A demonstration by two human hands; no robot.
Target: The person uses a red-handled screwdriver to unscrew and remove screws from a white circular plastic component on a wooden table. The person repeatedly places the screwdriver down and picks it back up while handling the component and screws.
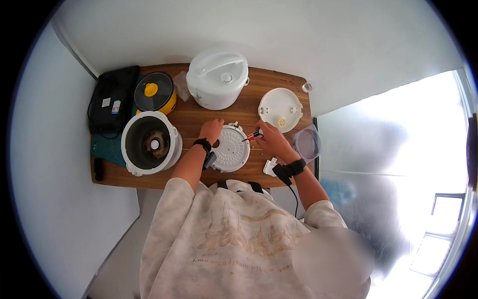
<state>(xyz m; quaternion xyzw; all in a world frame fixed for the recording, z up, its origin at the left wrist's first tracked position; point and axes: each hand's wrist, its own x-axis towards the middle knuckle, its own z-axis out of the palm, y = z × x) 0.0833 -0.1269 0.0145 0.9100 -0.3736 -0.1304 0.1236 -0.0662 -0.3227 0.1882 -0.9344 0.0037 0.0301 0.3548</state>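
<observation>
A white round inner lid (231, 149) with a ribbed disc lies on the wooden table in front of me. My left hand (211, 129) is closed on its upper left rim. My right hand (269, 137) grips a red and black screwdriver (250, 136), its tip over the lid’s right part. A small white plastic piece (271, 166) lies below my right hand, beside my wrist strap. A white round cover (280, 102) with a cream fitting sits behind that hand.
At left stand an open white cooker body (130, 144), a yellow pot (167, 103) with dark lid, a black case (109, 99) and a green mat (107, 152). A white cooker (214, 94) stands at the back. A clear container (308, 143) sits at the table’s (194, 118) right edge.
</observation>
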